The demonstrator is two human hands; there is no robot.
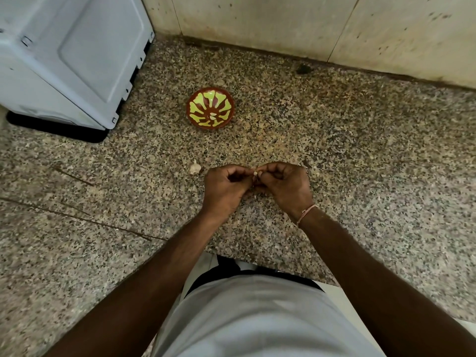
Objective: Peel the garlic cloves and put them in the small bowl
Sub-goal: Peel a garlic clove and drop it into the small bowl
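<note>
A tiny pale clove (255,173) sits between the two hands, just above the counter (360,155). Only a small white bit of it shows, with a thin strip of dry skin hanging down beside it. The left hand (225,188) has its fingers curled in, and its fingertips pinch the clove from the left. The right hand (286,186) is curled too, and its thumb and finger pinch the same clove from the right. The two hands touch each other at the fingertips. A thin thread band (306,212) goes round the right wrist.

The bowl (210,108) stands farther back on the counter, well apart from the hands. It is small and round, dark red with bright yellow-green shapes like petals inside. A few pale peeled cloves (213,116) lie at the bottom of it.

A bulb (195,168) of garlic, whitish and lumpy, lies on the counter just left of the left hand.

A big grey box (72,57) stands at the back left. No words or labels can be read anywhere.
</note>
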